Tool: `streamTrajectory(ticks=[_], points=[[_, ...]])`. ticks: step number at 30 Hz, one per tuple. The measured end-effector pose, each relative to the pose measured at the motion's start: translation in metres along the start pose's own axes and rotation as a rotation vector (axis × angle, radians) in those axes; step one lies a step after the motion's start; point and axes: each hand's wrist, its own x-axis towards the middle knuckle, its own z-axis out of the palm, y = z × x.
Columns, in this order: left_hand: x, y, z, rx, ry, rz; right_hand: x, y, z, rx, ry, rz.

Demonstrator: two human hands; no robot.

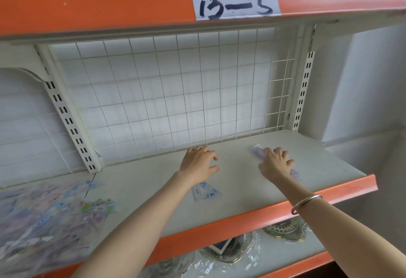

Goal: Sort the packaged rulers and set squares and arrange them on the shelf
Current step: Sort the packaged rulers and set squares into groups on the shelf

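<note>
The person is reaching both arms over the shelf (252,192), whose near edge is an orange strip. The left hand (198,161) is hovering far back, close to the wire grid (167,93), with its fingers spread and loosely bent and nothing in them; whether the tips are touching the board is unclear. The right hand (275,163) is lying on a purple ruler (257,150) that is lying flat and slanting from far left to near right, with an end sticking out on each side of the hand. Its fingers are bending down onto the packet, but whether they are gripping or only pressing cannot be told. A bracelet (306,203) is sitting on the right wrist. A set square (206,191) in a clear packet is lying flat between the two arms, partly under the left forearm. A blurred pile (44,218) of packets is covering the near left of the shelf. A paper label (235,1) reading 13-5 is hanging on the board above.
</note>
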Motion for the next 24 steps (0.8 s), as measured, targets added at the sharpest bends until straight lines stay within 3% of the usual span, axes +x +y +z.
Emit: streamTrajectory(ticks=[13, 24], points=[[-0.109, -0.121, -0.031, 0.034, 0.011, -0.269, -0.094, -0.172, 0.037, 0.174, -0.186, -0.551], [-0.241, -0.238, -0.069, 0.052, 0.041, -0.530, -0.184, -0.299, 0.068, 0.192, -0.293, -0.783]])
